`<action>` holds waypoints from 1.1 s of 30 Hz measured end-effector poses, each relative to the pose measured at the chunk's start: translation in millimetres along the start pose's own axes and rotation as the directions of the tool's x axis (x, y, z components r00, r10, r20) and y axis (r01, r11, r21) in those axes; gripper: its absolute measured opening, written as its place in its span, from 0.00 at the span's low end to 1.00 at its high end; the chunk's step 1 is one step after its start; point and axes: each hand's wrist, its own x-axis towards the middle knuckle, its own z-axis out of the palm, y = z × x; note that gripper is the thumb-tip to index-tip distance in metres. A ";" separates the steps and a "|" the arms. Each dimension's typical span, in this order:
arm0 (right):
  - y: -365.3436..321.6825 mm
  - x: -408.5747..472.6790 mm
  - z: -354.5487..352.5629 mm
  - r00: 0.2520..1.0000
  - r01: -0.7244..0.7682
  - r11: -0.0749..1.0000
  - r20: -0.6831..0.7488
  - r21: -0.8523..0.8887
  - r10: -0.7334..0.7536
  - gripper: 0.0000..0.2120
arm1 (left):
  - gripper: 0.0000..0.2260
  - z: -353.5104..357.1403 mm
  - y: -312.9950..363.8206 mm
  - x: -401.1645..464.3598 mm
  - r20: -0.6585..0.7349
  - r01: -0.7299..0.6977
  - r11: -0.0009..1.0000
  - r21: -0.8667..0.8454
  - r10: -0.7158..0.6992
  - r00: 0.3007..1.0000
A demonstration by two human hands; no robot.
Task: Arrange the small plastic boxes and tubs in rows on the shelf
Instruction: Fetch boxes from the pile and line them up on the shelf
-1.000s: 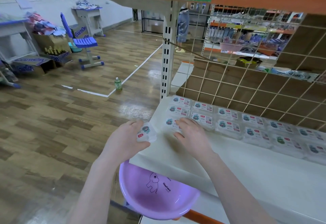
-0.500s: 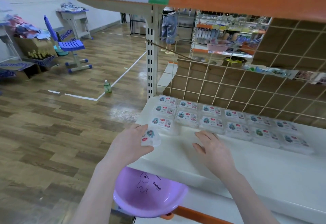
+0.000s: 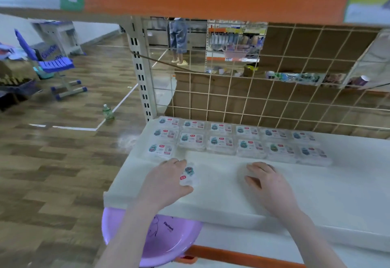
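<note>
While left hand (image 3: 166,183) grips one box (image 3: 189,176), thirteen boxes (image 3: 221,143) sit shelved.

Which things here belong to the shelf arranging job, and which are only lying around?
Belong to the job:
- boxes in rows at the back of the shelf
- held box, gripped by the left hand
- right hand, resting on the shelf
- purple basin, probably

Just lying about:
- green bottle on the floor
- blue chair

Box labels (image 3: 221,141) too blurred to read; purple basin (image 3: 168,244) half hidden under shelf (image 3: 316,194).
</note>
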 end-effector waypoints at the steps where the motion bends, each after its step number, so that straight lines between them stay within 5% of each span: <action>1: 2.0 0.3 -0.1 1.000 0.007 1.000 0.000 0.010 -0.007 0.13 | 0.27 1.3 5.3 0.9 0.007 0.003 1.000 0.004 -0.003 1.000; 7: 4.9 1.5 3.2 1.000 0.014 0.999 -0.008 0.028 -0.014 0.14 | 0.20 7.6 32.9 5.1 -0.002 0.095 0.995 -0.018 -0.095 0.995; 11: 7.1 1.2 4.3 1.000 0.022 0.998 -0.020 0.054 -0.021 0.14 | 0.26 11.6 39.8 6.1 0.043 0.107 0.994 0.002 -0.107 0.993; 16: 8.3 2.2 5.9 0.999 0.037 0.997 -0.035 0.067 -0.035 0.12 | 0.40 -9.8 22.2 8.9 0.209 -0.077 0.994 -0.081 0.092 0.973; 21: 11.1 2.8 8.0 0.998 0.053 0.996 -0.037 0.066 -0.051 0.13 | 0.40 -31.9 11.5 19.9 0.346 -0.286 0.956 -0.066 0.291 0.892; 27: 11.8 2.1 8.1 0.998 0.047 0.995 -0.044 0.085 -0.043 0.13 | 0.40 -32.7 9.4 35.9 0.502 -0.366 0.931 0.011 0.311 0.807; 33: 11.7 2.6 8.5 0.998 0.041 0.996 -0.043 0.079 -0.038 0.14 | 0.38 -23.2 6.3 36.6 0.397 -0.353 0.933 0.073 0.297 0.868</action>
